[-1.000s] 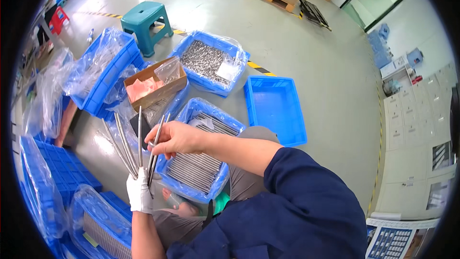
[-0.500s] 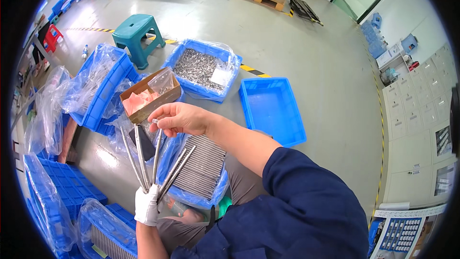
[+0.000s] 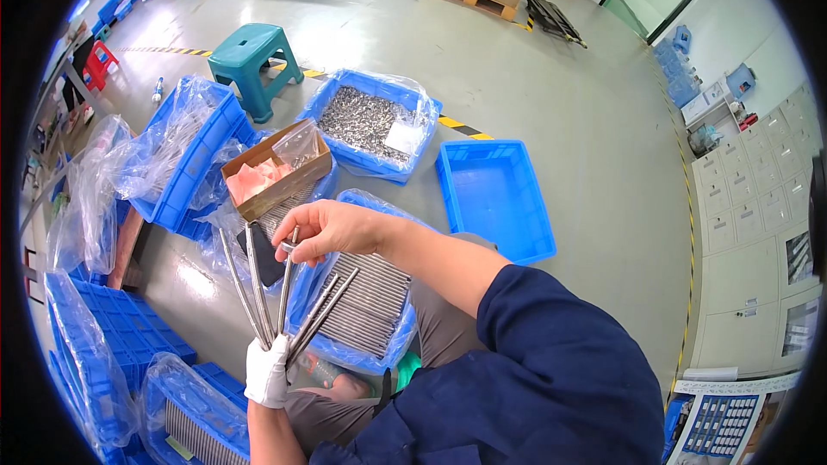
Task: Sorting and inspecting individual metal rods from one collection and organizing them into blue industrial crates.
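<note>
My left hand (image 3: pixel 266 372), in a white glove, is closed around the lower ends of several slim metal rods (image 3: pixel 259 291) that fan out upward. My bare right hand (image 3: pixel 331 231) pinches a small shiny metal ring (image 3: pixel 288 246) between thumb and fingertips. The ring is at the upper end of one rod, whose tip shows just above it; whether it is fully around the rod I cannot tell. Below my right forearm, a blue bin (image 3: pixel 303 300) lined with plastic holds rows of similar rods (image 3: pixel 365 303).
Ahead stand a cardboard box (image 3: pixel 284 190) with pink material, a bin of small metal parts (image 3: pixel 365 123) and a green stool (image 3: pixel 251 60). To the right is an empty blue bin (image 3: pixel 493 198). Plastic-draped blue crates (image 3: pixel 123 327) crowd the left.
My right hand has come down slightly, bringing the small ring to the tip of a rod. My left hand keeps its hold on the rods. The view has shifted a little.
</note>
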